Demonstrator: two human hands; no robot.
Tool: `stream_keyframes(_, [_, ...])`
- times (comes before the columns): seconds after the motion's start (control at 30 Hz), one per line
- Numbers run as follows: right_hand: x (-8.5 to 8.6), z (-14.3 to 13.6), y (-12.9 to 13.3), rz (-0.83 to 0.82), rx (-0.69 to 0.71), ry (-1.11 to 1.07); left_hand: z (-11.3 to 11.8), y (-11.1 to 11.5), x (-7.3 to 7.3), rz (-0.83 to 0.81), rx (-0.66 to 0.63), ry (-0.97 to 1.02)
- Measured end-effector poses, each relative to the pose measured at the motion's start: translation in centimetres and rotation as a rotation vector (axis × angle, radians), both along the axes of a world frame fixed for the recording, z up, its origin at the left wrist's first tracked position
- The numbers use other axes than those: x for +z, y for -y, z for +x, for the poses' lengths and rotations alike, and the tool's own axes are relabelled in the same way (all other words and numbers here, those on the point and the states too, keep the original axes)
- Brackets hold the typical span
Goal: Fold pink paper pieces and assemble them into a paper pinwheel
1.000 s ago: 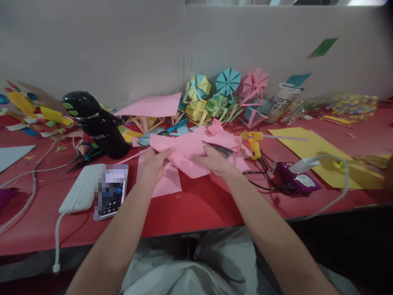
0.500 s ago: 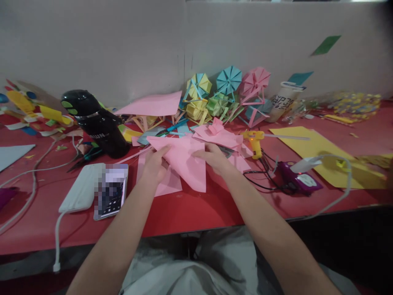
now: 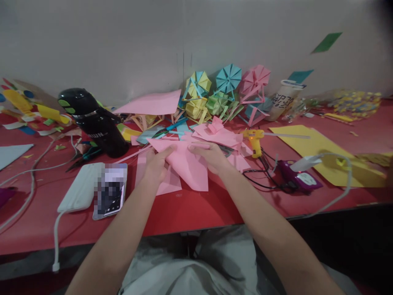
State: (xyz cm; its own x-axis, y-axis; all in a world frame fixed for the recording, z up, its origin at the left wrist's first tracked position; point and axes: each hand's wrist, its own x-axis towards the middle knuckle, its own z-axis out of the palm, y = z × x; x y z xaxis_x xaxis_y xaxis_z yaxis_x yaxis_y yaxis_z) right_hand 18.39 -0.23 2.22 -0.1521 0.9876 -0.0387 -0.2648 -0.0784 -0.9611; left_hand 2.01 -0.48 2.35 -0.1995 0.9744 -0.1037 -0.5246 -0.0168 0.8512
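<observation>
A pink paper sheet (image 3: 187, 164) is held up between my two hands, its lower corner hanging down over the red table (image 3: 184, 213). My left hand (image 3: 158, 164) grips its left side, thumb on top and fingers underneath. At the upper right edge, my right hand (image 3: 210, 155) pinches the paper, with the thumb on its face. The top edge looks bent or rolled near the right thumb. Another pink sheet (image 3: 170, 182) lies flat on the table beneath, partly hidden by the held one.
A yellow glue gun (image 3: 255, 141) and a purple power socket (image 3: 301, 176) with cables lie right. Left are a black bottle (image 3: 98, 125), white power bank (image 3: 81, 188) and phone (image 3: 115, 190). Folded paper wheels (image 3: 229, 78) stand against the wall; yellow paper (image 3: 319, 159) lies far right.
My right thumb has moved up and left to the paper's top edge, which now shows a bend. The hanging corner has shifted slightly right.
</observation>
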Motion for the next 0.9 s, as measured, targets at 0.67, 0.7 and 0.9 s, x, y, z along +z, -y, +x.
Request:
stream_keyframes(0.67, [-1.0, -0.1, -0.5, 0.104, -0.072, 0.063, -0.3, -0.3, -0.3, 0.045, -0.004, -0.014])
stream_keyframes(0.7, [-1.0, -0.1, -0.5, 0.100, -0.077, 0.065, -0.4, -0.3, -0.2, 0.056, -0.005, -0.017])
stream_keyframes(0.9, [-0.9, 0.1, -0.5, 0.112, -0.104, 0.111, -0.9, -0.4, 0.2, 0.058, 0.024, 0.014])
